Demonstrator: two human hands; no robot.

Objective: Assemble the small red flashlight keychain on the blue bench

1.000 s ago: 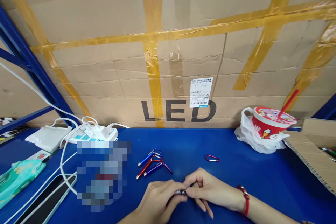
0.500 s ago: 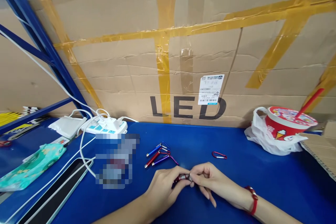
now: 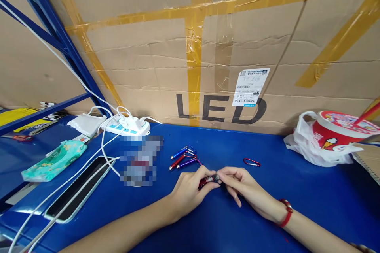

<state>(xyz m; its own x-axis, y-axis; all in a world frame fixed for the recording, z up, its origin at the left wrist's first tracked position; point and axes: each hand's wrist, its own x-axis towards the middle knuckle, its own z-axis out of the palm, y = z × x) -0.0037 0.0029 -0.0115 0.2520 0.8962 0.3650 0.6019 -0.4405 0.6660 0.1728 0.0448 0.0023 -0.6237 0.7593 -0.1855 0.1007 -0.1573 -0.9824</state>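
Note:
My left hand [image 3: 188,189] is closed around a small dark red flashlight [image 3: 206,182], thumb and fingers along its barrel. At the flashlight's right end, my right hand [image 3: 247,186] pinches a greyish tip; its exact part is too small to make out. Beyond my left hand lie a blue flashlight [image 3: 179,153], a red flashlight [image 3: 177,162] and a purple flashlight [image 3: 186,163], side by side with carabiners at their ends. A loose red carabiner [image 3: 252,165] rests on the blue table [image 3: 225,146] past my right hand.
A red tub [image 3: 335,136] with a straw stands in a white plastic bag [image 3: 303,142] at right. To the left are a power strip [image 3: 130,128] with white cables, a phone [image 3: 80,189] and a green tissue pack [image 3: 55,160]. A taped cardboard box [image 3: 142,75] walls the back.
The view has shifted, so table items appear higher. Both hands remain together on the dark red flashlight, with more of its barrel showing now.

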